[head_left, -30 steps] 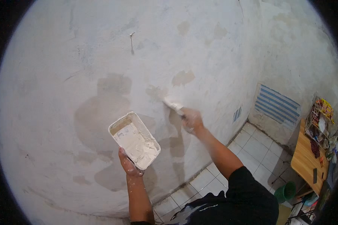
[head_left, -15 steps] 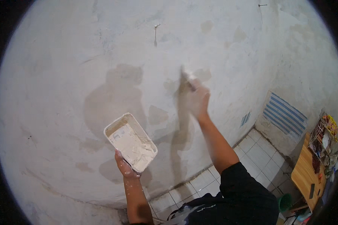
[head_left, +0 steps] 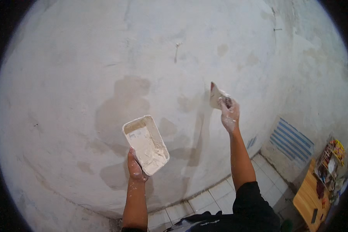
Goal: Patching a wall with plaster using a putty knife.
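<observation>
My left hand (head_left: pixel 137 168) grips a white rectangular tub (head_left: pixel 161 144) from below and tips its open side toward me. Thick cream-coloured putty (head_left: pixel 147 151) covers much of the tub's inside. Held up at the right, my right hand (head_left: pixel 230 114) is closed around a putty knife (head_left: pixel 217 96) whose wide blade is smeared pale. The blade is close to the wall (head_left: pixel 174 81); I cannot tell whether it touches. White smears and specks mark both hands. Darker patches (head_left: pixel 121 101) on the wall lie left of the knife, partly mixed with shadows.
A nail (head_left: pixel 177 45) sticks out of the wall above. Low on the right is a blue-striped panel (head_left: pixel 292 139). Beside it stands a wooden table (head_left: pixel 312 193) with a rack of packets (head_left: pixel 330 160). White floor tiles (head_left: pixel 205 199) run along the wall's foot.
My right hand with the putty knife has moved right and slightly down, and the blade has turned to show its flat side. The tub has shifted a little right in view.
</observation>
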A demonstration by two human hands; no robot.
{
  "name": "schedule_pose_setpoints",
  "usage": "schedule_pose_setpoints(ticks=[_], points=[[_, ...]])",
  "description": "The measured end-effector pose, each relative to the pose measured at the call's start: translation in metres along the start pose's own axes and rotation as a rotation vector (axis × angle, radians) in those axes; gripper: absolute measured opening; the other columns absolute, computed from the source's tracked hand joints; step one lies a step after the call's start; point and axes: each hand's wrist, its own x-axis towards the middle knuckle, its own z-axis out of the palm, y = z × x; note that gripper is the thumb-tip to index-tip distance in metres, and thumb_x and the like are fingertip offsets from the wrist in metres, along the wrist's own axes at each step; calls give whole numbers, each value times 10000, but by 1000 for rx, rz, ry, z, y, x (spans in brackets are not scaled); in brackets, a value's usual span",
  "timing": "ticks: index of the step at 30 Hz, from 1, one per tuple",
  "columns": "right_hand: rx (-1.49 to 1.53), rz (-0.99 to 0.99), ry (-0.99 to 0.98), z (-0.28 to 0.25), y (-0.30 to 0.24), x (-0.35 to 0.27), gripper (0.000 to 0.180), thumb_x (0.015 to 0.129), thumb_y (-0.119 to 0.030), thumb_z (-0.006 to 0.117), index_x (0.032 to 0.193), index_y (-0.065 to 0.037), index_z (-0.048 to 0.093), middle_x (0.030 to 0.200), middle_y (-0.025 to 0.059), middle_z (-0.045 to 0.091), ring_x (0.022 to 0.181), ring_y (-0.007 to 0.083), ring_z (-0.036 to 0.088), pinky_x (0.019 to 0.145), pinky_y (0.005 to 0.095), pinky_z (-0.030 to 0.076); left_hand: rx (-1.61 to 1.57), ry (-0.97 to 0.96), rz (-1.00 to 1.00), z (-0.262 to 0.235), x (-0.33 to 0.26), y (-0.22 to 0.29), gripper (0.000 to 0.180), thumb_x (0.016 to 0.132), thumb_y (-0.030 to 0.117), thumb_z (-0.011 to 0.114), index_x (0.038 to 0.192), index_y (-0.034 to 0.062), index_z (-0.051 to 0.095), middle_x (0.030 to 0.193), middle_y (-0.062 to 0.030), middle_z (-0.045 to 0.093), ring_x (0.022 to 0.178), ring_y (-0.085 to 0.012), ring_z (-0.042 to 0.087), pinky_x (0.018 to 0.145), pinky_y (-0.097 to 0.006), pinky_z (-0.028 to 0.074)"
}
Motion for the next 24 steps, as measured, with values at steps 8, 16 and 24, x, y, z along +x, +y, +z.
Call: schedule_pose_setpoints(ticks=[8, 16, 24], points=[[-158, -580, 124, 28, -34, 27, 360, 733, 38, 563, 1090, 26, 602, 1046, 199, 652, 943, 297, 647, 870, 364, 485, 58, 20, 140, 26, -14, -7, 595, 938, 433, 430, 1368, 27, 355, 1314, -145, 486, 1159, -316, 520, 976, -442, 444], [-680, -678, -268, 71, 34, -102, 442, 740, -100, 591, 1178, -41, 583, 1241, 191, 562, 1088, 337, 564, 850, 451, 463, 102, 139, 330, 27, -12, -21, 610, 934, 441, 438, 1373, 28, 344, 1327, -141, 466, 1189, -307, 492, 999, -427, 421], [-355, 211, 203, 3, 19, -25, 219, 860, -145, 548, 947, 39, 628, 761, 246, 620, 751, 396, 618, 673, 406, 490, 82, 85, 256, 21, -12, -11, 607, 937, 430, 434, 1378, 26, 335, 1329, -141, 463, 1189, -300, 493, 998, -425, 421]])
